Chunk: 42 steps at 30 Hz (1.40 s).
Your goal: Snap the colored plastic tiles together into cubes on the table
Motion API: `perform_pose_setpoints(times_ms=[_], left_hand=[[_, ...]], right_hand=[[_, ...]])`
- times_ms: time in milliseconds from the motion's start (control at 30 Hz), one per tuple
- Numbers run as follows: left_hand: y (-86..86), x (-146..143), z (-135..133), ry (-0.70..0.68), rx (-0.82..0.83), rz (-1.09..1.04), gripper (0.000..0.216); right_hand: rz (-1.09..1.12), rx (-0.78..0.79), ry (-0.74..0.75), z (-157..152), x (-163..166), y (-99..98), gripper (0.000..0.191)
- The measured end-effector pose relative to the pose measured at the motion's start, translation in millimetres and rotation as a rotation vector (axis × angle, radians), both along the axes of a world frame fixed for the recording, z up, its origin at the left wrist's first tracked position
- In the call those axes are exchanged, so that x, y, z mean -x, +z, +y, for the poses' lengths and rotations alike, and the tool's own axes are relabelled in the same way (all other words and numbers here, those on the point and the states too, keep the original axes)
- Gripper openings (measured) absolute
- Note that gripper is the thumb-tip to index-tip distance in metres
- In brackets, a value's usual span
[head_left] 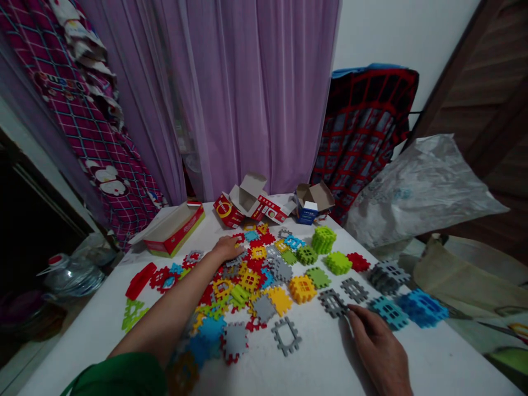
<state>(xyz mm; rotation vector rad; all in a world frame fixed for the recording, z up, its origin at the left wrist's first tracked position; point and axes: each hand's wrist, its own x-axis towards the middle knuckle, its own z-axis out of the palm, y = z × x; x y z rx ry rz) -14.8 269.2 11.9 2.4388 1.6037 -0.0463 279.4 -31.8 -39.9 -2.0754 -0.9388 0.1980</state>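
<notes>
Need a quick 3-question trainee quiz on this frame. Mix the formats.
1. True or false: the left hand rests on the pile of colourful tiles.
2. The window tile at the right hand's fingertips is: A) grey B) red C) yellow.
3. Fill in: the tile stack near the table's far edge is ____.
Key: 1 true; 2 A; 3 green.
</notes>
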Motion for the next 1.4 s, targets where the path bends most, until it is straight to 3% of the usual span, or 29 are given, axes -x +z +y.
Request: perform_pose_setpoints(times_ms=[167, 367, 533, 633, 700, 767, 867, 1033, 1233, 1400], left_hand=[[22.1, 23.9, -30.3, -0.118, 0.051, -0.056, 0.029], [44.6, 38.7, -90.8, -0.206, 0.043, -0.073, 0.026], [45.9, 46.2, -138.6, -0.214, -0.078, -0.031, 0.048], [42.6, 47.6, -158.0, -0.187, -0.208, -0.144, 0.027], [40.0, 45.2, -168.7, -0.075, -0.244, -0.388, 0.016], [36.6, 39.8, -178.7, 0.116, -0.181, -0.721, 0.014], [29.1, 28.1, -193.4, 0.327, -0.007, -1.046, 0.026], [20.4, 12.4, -215.2, 0.488, 0.522, -1.602, 0.025], [21.7, 0.9, -228.7, 0.510, 0.739, -1.719, 0.013], [11.4, -14.1, -238.3, 0.495, 0.778, -1.682, 0.023]], right_hand=[[0.022, 0.030, -0.010, 1.2, 1.1, 3.7, 0.056], [0.012, -0.005, -0.006, 0.5, 4.7, 6.3, 0.054], [-0.004, -0.053, 0.014, -0.3, 6.9, 5.2, 0.050], [0.013, -0.057, 0.018, -1.2, 8.1, 6.8, 0.050], [0.042, -0.064, 0.012, -2.6, 9.1, 8.8, 0.052], [0.069, -0.091, 0.007, -4.3, 10.3, 10.4, 0.054], [0.088, -0.147, 0.005, -6.0, 11.8, 10.0, 0.055], [0.047, -0.233, -0.002, -6.0, 12.6, 4.5, 0.052], [-0.108, -0.330, 0.150, -8.7, 30.1, 7.6, 0.044], [-0.233, -0.405, 0.329, -7.3, 60.2, 14.2, 0.030]])
